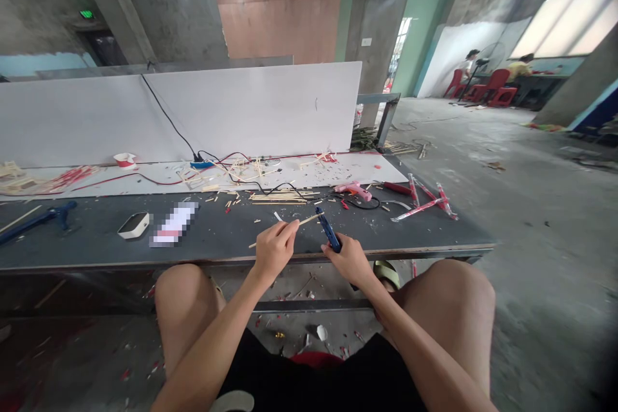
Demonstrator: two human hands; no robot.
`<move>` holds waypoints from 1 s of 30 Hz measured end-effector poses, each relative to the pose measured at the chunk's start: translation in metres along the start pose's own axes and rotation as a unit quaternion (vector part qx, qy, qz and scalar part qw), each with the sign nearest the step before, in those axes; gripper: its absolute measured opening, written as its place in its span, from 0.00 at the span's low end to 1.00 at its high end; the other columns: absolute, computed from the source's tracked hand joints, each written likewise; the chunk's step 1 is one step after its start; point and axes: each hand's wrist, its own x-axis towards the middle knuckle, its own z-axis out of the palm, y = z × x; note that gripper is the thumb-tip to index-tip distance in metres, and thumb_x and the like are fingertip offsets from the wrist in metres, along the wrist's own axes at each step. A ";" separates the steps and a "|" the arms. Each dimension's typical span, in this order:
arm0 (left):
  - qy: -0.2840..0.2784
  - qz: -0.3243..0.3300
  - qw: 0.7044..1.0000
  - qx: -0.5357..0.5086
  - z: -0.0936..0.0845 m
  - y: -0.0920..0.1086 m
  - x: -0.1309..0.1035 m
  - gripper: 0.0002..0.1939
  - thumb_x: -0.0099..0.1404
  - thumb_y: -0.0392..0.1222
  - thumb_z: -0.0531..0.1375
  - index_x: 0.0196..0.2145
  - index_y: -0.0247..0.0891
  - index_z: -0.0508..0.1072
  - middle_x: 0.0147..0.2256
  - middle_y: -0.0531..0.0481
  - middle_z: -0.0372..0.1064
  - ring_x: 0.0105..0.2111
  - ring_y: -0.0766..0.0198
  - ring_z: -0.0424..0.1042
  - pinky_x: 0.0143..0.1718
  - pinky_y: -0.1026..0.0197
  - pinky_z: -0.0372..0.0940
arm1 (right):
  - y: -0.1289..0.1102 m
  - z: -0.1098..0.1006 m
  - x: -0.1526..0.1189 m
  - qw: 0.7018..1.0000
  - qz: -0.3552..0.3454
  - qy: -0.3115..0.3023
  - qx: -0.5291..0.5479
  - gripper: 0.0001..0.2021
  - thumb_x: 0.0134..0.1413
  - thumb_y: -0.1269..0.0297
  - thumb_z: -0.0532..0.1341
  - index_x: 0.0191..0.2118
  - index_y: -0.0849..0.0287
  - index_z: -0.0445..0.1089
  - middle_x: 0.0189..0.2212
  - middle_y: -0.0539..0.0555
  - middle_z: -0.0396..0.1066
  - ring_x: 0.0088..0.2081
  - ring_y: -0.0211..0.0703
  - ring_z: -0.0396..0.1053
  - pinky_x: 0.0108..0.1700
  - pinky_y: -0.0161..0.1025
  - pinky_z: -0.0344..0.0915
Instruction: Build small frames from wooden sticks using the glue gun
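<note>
My left hand (277, 246) is closed, pinching a thin wooden stick (309, 221) that slants up to the right, its other end poking out below the fingers. My right hand (348, 259) wraps round the dark blue handles of cutting pliers (328, 230). The jaws of the pliers meet the stick's far end; whether they are closed on it is too small to tell. Both hands hover over the near edge of the dark table (232, 232). Beyond them lies a loose bundle of similar sticks (282, 196).
A pink glue gun (355, 190) with a black cord lies behind my right hand. Right of it are red-handled pliers (398, 188) and a red, plastic-wrapped stick frame (427, 203). Leftward are a small white device (134, 226), a pixelated item (174, 224) and a blue tool (38, 222).
</note>
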 end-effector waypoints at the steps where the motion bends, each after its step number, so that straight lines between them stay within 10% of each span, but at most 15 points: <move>1: -0.002 -0.001 1.000 -0.001 0.000 0.000 0.000 0.12 0.74 0.35 0.54 0.46 0.38 0.78 0.30 0.47 0.77 0.28 0.65 0.75 0.29 0.65 0.64 | 0.000 0.000 0.000 1.000 -0.002 0.000 -0.001 0.06 0.56 0.63 0.62 0.30 0.57 0.68 0.28 0.55 0.77 0.33 0.47 0.73 0.35 0.37 0.57; 30: -0.026 -0.004 1.000 0.017 0.001 0.000 -0.001 0.13 0.75 0.36 0.53 0.46 0.37 0.77 0.29 0.47 0.76 0.27 0.65 0.75 0.26 0.65 0.62 | -0.002 0.000 0.001 0.998 0.005 -0.009 -0.062 0.06 0.58 0.64 0.61 0.30 0.57 0.70 0.27 0.56 0.75 0.32 0.48 0.72 0.34 0.36 0.55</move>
